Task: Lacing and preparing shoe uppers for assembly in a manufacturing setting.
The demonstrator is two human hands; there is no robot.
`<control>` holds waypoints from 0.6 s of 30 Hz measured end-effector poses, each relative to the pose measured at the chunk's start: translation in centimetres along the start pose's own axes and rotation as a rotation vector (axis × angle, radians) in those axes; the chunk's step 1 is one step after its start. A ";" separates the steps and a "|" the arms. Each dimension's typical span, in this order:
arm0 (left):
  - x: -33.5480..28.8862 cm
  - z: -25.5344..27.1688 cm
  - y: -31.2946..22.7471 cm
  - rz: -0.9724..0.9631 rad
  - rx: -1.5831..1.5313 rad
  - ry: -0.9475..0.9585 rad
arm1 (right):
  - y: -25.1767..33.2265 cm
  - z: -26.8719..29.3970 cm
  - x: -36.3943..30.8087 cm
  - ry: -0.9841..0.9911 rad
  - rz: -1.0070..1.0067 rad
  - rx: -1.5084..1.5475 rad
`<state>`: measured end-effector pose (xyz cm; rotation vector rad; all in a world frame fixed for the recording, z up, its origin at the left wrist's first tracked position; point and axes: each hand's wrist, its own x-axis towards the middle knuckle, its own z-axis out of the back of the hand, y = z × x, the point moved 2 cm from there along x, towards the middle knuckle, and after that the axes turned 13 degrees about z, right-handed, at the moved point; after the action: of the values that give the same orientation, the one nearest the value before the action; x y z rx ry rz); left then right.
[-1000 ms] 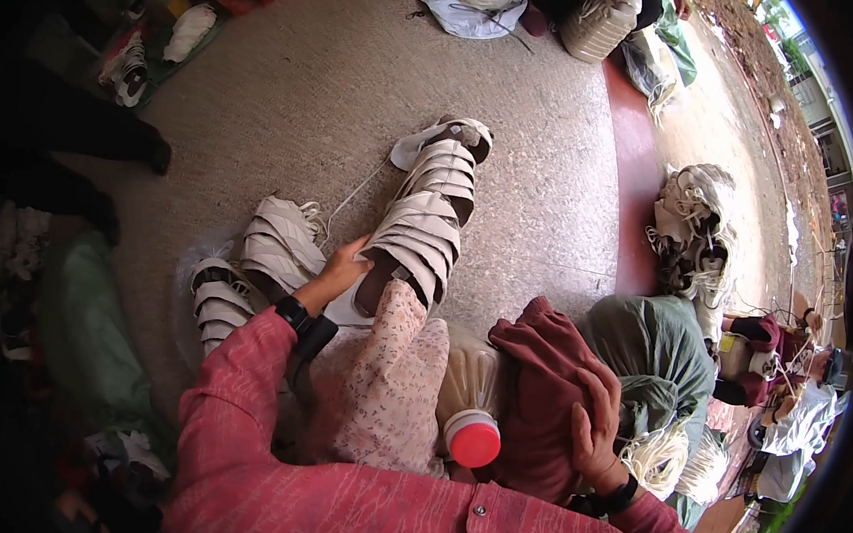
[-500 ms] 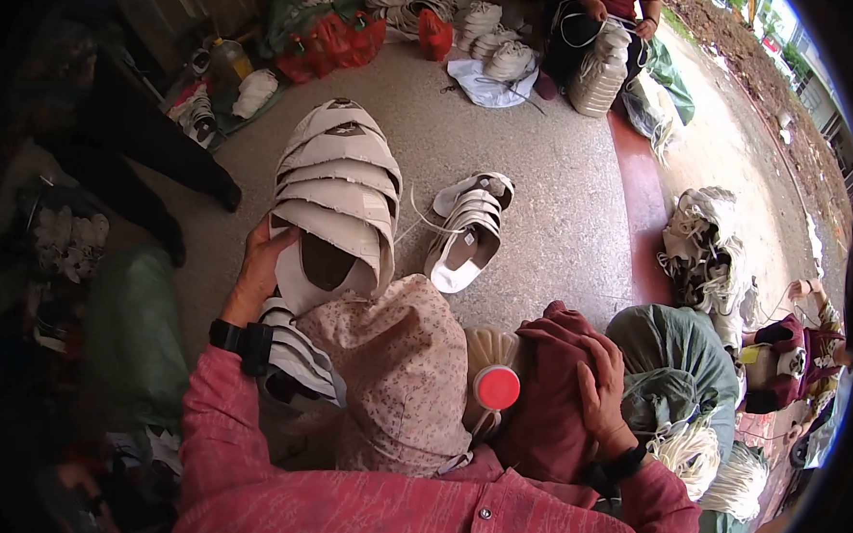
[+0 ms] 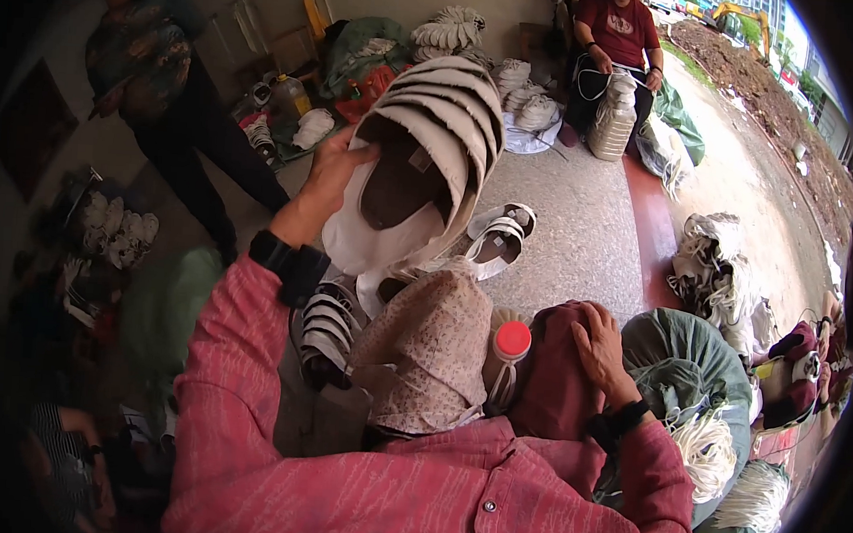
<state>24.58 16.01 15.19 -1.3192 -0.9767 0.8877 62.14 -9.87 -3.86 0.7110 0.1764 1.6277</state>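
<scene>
Head view: left hand [image 3: 327, 179] is gripping a stack of nested canvas shoes [image 3: 434, 127] by the near shoe's rim, thumb hooking inside, other fingers mostly hidden; probably keeping all layers together. Stack is sitting tilted, beyond the floral cloth [image 3: 432, 354] over the left knee. Right hand [image 3: 603, 353] is lying open on maroon cloth [image 3: 551, 379], gripping nothing, likely just resting. Red-capped bottle [image 3: 512, 339] is sitting between the 2 cloths, maybe for easy reach. 1 pale tag [image 3: 420, 158] is showing inside the near shoe; print too small to read.
</scene>
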 end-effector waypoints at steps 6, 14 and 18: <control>2.7 -0.8 -8.8 -0.156 0.021 -0.050 | 1.9 0.7 0.7 0.010 0.045 -0.193; 2.1 -1.9 -17.2 -0.330 -0.133 -0.076 | 6.4 -0.2 6.8 -0.077 0.172 0.111; -0.2 -3.1 -20.0 -0.308 -0.151 -0.100 | 4.2 -3.3 8.3 -0.012 -0.108 0.345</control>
<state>26.97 13.49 35.18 -1.2159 -1.3066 0.6577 56.72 -2.01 -1.53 0.9559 0.4876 1.5047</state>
